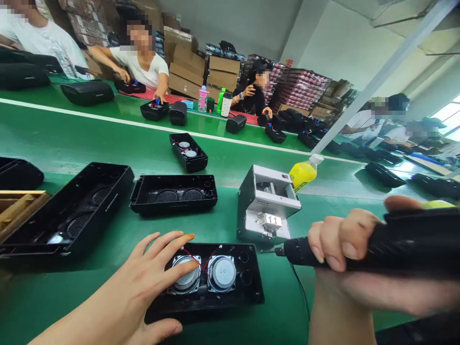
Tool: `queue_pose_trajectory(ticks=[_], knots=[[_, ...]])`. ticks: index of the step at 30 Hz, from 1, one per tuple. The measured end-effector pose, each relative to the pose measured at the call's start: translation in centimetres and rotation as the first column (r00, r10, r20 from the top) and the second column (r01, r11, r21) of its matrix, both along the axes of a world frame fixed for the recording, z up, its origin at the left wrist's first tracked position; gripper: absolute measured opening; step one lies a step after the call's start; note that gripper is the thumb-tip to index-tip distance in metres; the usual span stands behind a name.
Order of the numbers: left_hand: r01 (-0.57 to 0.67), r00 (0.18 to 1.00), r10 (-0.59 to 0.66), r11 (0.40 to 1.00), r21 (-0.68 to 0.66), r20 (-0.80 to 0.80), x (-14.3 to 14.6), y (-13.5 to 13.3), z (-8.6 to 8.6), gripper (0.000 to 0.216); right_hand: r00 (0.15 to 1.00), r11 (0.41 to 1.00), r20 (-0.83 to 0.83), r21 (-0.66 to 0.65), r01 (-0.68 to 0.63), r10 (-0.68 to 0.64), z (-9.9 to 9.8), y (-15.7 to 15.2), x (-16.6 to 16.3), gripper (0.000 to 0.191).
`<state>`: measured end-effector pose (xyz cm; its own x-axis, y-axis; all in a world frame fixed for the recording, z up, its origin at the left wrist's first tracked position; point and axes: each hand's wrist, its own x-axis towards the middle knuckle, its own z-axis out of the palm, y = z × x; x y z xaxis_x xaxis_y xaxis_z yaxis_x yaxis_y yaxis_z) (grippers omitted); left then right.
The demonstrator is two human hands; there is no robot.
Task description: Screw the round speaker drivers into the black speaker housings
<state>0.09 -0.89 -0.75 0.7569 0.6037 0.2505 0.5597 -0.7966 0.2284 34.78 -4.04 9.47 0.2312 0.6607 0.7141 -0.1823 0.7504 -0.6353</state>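
Note:
My left hand [154,273], fingers spread, lies over the left end of a black speaker housing [247,282] on the green table. Two round speaker drivers [222,273] with red wires sit inside the housing, and my fingers partly cover the left one. My right hand [341,239] is wrapped around a black electric screwdriver [406,239], held sideways at the right. Its bit points left, close to the housing's right edge. Just behind the bit stands a grey-white screw feeder [266,206].
Two black housings without drivers [172,194] lie behind and left; one with drivers [189,152] lies farther back. A wooden box [23,211] is at the left edge. A yellow bottle [304,172] stands behind the feeder. Several co-workers sit across the green conveyor [118,129].

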Motion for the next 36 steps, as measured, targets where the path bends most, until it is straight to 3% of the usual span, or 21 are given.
queue_pose_trajectory(ticks=[5,13,17,23,36], knots=[[0.022,0.999,-0.018,0.992,-0.126,0.028,0.0,0.1,0.3,0.065,0.994,0.990,-0.098,-0.126,-0.066,0.054,-0.1,-1.4,-4.3,0.028],[0.047,0.993,-0.030,0.989,-0.142,0.118,0.6,0.0,0.4,0.057,0.973,0.966,-0.159,-0.170,-0.192,0.165,-4.8,-0.8,-11.6,0.044],[0.046,0.993,-0.027,0.986,-0.158,0.117,0.6,0.1,0.5,0.053,0.980,0.965,-0.137,-0.199,-0.170,0.144,-6.1,-0.5,-12.4,0.054],[0.043,0.993,-0.023,0.984,-0.172,0.115,0.6,0.2,0.5,0.051,0.977,0.941,-0.123,-0.273,-0.202,0.174,-6.3,-0.3,-12.4,0.048],[0.041,0.994,-0.025,0.987,-0.154,0.103,0.7,-0.2,0.7,0.048,0.977,0.947,-0.128,-0.256,-0.196,0.168,-6.8,-0.1,-12.6,0.049]])
